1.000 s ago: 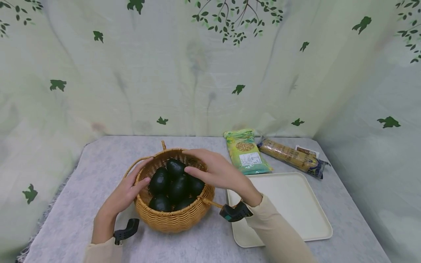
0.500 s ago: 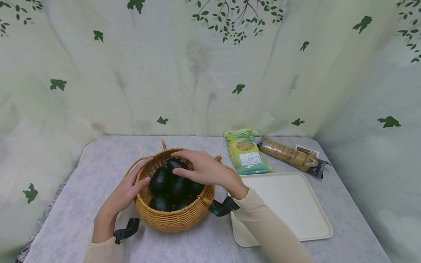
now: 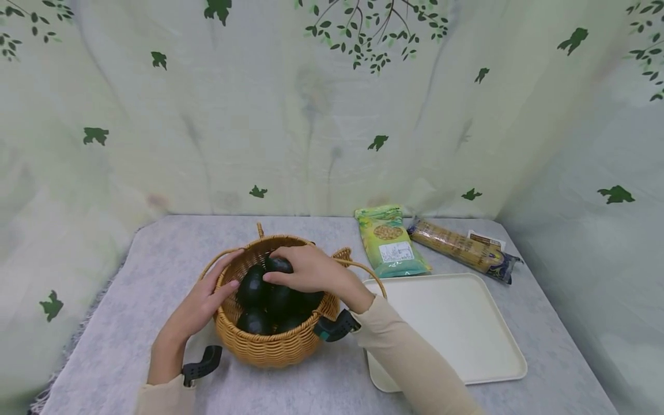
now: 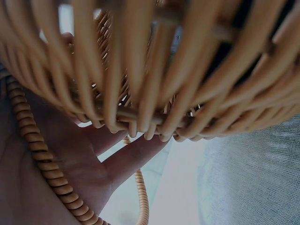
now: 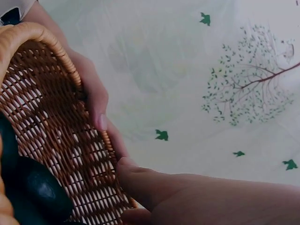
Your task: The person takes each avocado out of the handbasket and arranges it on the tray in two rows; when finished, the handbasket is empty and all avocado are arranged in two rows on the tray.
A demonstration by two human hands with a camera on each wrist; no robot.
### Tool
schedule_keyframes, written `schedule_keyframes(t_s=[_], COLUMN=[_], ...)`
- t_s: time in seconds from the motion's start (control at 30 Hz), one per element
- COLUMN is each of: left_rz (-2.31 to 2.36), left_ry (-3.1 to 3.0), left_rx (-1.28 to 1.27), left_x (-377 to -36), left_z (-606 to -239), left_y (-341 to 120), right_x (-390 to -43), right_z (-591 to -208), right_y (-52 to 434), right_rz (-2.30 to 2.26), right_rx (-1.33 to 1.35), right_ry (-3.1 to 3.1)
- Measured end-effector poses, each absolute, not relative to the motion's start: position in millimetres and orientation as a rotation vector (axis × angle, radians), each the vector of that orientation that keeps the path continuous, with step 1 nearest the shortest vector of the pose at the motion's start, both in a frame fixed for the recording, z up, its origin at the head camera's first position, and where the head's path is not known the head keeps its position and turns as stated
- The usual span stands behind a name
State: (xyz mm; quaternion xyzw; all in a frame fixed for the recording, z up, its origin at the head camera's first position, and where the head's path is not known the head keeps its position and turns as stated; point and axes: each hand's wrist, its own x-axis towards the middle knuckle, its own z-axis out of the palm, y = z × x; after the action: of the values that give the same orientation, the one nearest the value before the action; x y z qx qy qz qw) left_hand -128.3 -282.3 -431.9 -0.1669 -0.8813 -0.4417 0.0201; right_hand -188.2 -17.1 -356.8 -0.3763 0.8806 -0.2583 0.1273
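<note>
A round wicker basket (image 3: 270, 346) with loop handles stands on the grey cloth and holds several dark green avocados (image 3: 252, 286). My left hand (image 3: 204, 302) grips its left rim; the thumb (image 5: 96, 101) hooks over the edge to the inside. The palm (image 4: 70, 164) lies against the weave (image 4: 187, 70), with a handle (image 4: 42, 159) running across it. My right hand (image 3: 298, 268) reaches in from the right, its fingers and thumb closed round the topmost avocado (image 3: 278, 265). In the right wrist view another avocado (image 5: 42, 192) lies deep in the basket (image 5: 51, 140).
A cream tray (image 3: 456, 323) lies just right of the basket. Behind it are a green snack packet (image 3: 391, 242) and a long noodle packet (image 3: 461, 248). Leaf-print fabric walls close off the back and both sides of the table.
My right hand has moved left and down into the basket and closed round the top avocado. The left hand has stayed on the rim.
</note>
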Motion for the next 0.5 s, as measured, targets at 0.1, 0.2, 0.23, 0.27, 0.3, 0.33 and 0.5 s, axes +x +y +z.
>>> schedule_keyframes(t_s=[0.1, 0.2, 0.23, 0.27, 0.3, 0.33, 0.5], left_rz=[-1.366, -1.366, -1.371, -1.373, -1.378, -1.381, -1.377], left_ry=[-2.732, -2.731, -2.730, -2.729, -2.728, -2.726, -2.708], left_rx=[-0.515, -0.513, -0.518, -0.521, -0.525, -0.530, -0.545], left_x=[-128.6, -128.5, -128.3, -128.2, -128.1, -128.1, -128.6], left_z=[-432.2, -432.6, -432.9, -433.3, -433.6, -433.9, -433.5], left_y=[-281.4, -281.2, -281.1, -281.0, -280.8, -280.7, -280.0], right_x=[-188.7, -190.1, -190.3, -190.5, -190.7, -191.0, -191.3], right_z=[-359.7, -361.9, -362.2, -362.9, -363.7, -364.5, -367.5], right_y=[-20.0, -23.0, -23.8, -24.5, -25.2, -26.0, -30.0], right_rz=[-0.697, -0.657, -0.643, -0.621, -0.599, -0.580, -0.487], right_rx=[-1.054, -1.028, -1.021, -1.011, -1.005, -1.001, -1.006], right_ry=[2.568, 2.561, 2.552, 2.548, 2.543, 2.538, 2.523])
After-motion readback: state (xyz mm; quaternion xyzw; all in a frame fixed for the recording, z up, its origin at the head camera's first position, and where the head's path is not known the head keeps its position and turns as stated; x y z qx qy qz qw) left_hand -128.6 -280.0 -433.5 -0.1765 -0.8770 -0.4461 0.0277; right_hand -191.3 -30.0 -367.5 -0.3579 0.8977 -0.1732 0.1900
